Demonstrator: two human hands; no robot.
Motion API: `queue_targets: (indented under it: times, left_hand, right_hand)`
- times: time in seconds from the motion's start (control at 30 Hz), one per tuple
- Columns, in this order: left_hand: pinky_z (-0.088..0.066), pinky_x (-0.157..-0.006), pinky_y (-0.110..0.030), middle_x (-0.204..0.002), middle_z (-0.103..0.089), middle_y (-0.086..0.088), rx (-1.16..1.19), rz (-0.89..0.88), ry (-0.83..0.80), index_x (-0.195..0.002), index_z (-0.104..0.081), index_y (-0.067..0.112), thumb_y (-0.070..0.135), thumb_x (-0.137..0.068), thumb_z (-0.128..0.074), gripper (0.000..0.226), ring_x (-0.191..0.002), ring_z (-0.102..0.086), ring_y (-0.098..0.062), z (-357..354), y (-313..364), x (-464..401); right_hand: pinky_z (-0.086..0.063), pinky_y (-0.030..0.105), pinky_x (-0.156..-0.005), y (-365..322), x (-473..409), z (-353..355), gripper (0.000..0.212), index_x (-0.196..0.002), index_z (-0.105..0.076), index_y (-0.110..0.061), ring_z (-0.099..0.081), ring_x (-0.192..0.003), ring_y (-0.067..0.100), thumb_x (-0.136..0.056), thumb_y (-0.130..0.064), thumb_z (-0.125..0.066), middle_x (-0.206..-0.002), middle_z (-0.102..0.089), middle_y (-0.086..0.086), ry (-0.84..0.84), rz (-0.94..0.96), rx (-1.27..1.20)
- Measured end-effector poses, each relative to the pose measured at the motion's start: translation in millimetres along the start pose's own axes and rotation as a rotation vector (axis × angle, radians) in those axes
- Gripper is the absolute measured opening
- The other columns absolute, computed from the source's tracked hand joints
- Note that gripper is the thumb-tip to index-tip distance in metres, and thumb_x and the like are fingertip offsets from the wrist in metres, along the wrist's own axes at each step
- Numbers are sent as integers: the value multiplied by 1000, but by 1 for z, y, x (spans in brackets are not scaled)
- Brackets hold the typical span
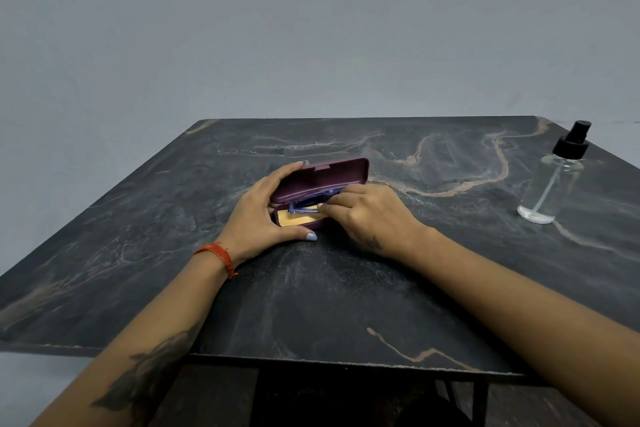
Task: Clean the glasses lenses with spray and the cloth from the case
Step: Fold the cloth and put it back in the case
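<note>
A maroon glasses case [325,178] lies half open at the middle of the dark marble table [346,288]. My left hand [263,215] grips its left end, fingers on the lid and thumb along the front of the base. Inside lie blue-framed glasses [306,208] on a yellow cloth [298,217]. My right hand [367,215] reaches into the case from the right and pinches the glasses frame. The right part of the glasses is hidden by that hand and the lid.
A clear spray bottle [552,180] with a black nozzle stands near the table's right edge, well away from both hands. A grey wall rises behind the table. The table's front edge and its black metal frame [478,395] lie just below my forearms.
</note>
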State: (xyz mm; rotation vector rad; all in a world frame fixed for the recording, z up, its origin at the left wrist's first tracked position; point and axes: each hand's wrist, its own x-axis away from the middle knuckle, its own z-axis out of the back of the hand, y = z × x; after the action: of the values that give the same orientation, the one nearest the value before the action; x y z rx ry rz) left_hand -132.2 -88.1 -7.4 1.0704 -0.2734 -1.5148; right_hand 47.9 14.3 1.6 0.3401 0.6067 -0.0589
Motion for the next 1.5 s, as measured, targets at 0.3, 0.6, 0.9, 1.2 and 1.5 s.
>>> queue_targets:
  times: [0.3, 0.6, 0.9, 1.2, 1.5]
  left_hand:
    - [-49, -91, -18, -131, -46, 15, -4, 5, 0, -129, -35, 54, 49, -47, -86, 97, -116, -53, -7, 0, -1, 0]
    - [-51, -89, -19, -129, -47, 11, -9, 9, -7, -128, -35, 50, 48, -48, -86, 95, -115, -54, -10, 0, -1, 1]
    - [-47, -98, -41, -128, -51, 8, -144, -11, 15, -127, -38, 48, 59, -51, -76, 85, -117, -51, -10, 2, -3, 2]
    - [-48, -86, -27, -109, -58, 10, -190, -54, 22, -107, -56, 37, 61, -54, -72, 60, -102, -55, -7, 1, -3, 2]
    - [-48, -80, -26, -106, -62, 7, -81, -31, 39, -95, -68, 30, 56, -65, -66, 40, -102, -56, -7, 1, -4, 3]
  right_hand:
    - [-49, 27, -42, -11, 3, 0, 39, -88, -73, -7, -65, -60, 26, -79, -14, -36, -75, -69, 7, -49, -39, -7]
    - [-55, 30, -52, -13, 7, 9, 33, -94, -74, -10, -68, -68, 24, -69, 2, -56, -83, -72, 5, 126, -217, -191]
    - [-33, 25, -98, 18, 13, 6, 36, -126, -59, -16, -48, -121, 20, -93, -30, -54, -129, -56, 5, 198, -717, -400]
    - [-44, 27, -83, 21, 18, -3, 25, -107, -69, -20, -58, -97, 14, -95, -34, -52, -103, -67, 0, 35, -758, -467]
    - [-47, 27, -81, 21, 20, 3, 37, -109, -67, -18, -60, -93, 12, -85, -46, -62, -105, -68, -2, -20, -752, -531]
